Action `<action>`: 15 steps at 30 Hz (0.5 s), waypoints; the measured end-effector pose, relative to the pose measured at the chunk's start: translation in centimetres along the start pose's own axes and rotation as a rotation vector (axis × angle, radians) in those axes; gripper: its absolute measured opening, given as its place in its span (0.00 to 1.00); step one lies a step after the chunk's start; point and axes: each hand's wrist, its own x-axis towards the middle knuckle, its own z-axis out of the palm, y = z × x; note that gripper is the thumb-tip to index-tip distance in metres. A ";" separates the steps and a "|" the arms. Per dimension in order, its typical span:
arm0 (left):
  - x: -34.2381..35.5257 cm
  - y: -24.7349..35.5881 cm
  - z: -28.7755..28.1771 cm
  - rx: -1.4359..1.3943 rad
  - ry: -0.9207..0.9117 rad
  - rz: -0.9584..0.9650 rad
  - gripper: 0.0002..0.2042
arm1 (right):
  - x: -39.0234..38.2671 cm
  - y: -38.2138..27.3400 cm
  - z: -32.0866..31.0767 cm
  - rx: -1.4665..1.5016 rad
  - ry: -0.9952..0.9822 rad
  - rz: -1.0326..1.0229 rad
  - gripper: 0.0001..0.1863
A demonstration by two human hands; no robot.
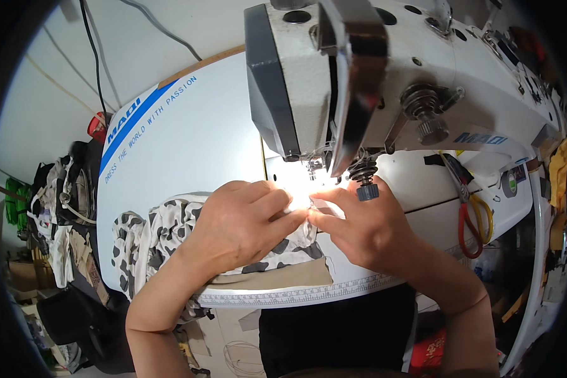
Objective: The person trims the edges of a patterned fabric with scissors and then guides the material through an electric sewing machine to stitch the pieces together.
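White fabric with black cow-like spots [170,220] lies bunched on the sewing machine table, left of and below the needle area. My left hand [242,217] pinches an edge of it just in front of the presser foot [315,167]. My right hand [362,220] meets it from the other side, thumb and forefinger pinched on the same edge. Both sets of fingertips nearly touch under the bright lamp glare, which washes out the cloth there. A beige piece of fabric [283,276] lies under the spotted cloth along the front edge. The sewing machine [296,82] stands over the hands.
Red-handled scissors [466,230] and a yellow-handled tool [485,217] lie at the right of the table. A printed ruler strip [283,295] follows the front edge. Clothes and bags [72,189] hang at the left. A dark cable [93,50] runs down the wall.
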 end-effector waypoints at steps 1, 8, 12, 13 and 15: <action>-0.2 -0.1 0.0 0.014 0.002 0.013 0.12 | 0.0 0.0 0.0 -0.002 -0.006 0.000 0.11; -0.7 -0.2 0.4 0.019 0.112 0.094 0.10 | -0.2 0.1 0.1 0.068 -0.032 0.009 0.15; -0.7 0.2 0.9 -0.093 0.124 0.025 0.09 | -0.3 0.0 0.1 0.064 -0.060 -0.017 0.18; -0.5 0.2 0.6 -0.154 0.089 -0.014 0.08 | -0.5 0.0 0.2 0.064 -0.061 -0.018 0.18; -0.4 0.2 0.5 -0.215 0.054 -0.053 0.09 | -0.7 0.2 0.5 0.071 -0.092 -0.036 0.18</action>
